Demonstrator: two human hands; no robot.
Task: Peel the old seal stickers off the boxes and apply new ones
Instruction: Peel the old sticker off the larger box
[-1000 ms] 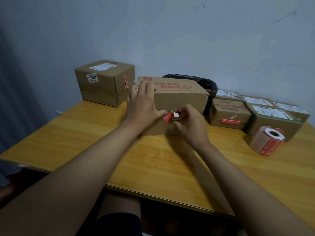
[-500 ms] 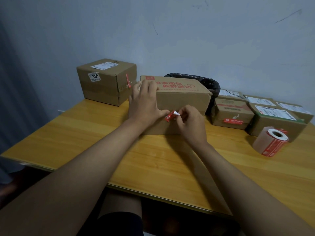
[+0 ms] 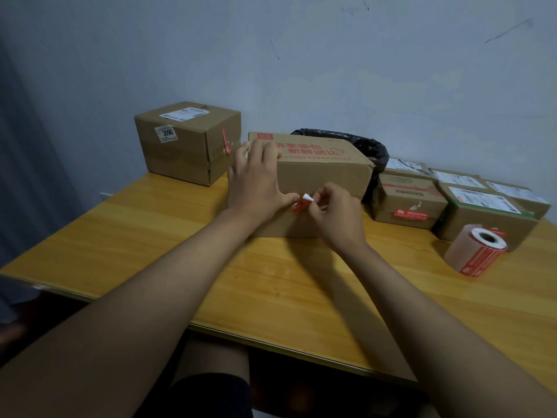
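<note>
A person sat at a wooden table, both bare forearms reaching toward a long cardboard box with red printing near the table's far edge. The left hand lay flat with fingers spread over the box's near-left corner, hiding that corner. The right hand pinched a red sticker on the box's front face; one end curled away, showing white backing, while the rest was covered by the fingertips, so how much remained stuck was unclear. A taller box stood at the far-left corner, a torn red strip on its side. A black bag sat half hidden behind the long box. Several smaller boxes crowded the far-right edge, partly overlapping, their labels too small to read. A sticker roll lay on its side near them.
</note>
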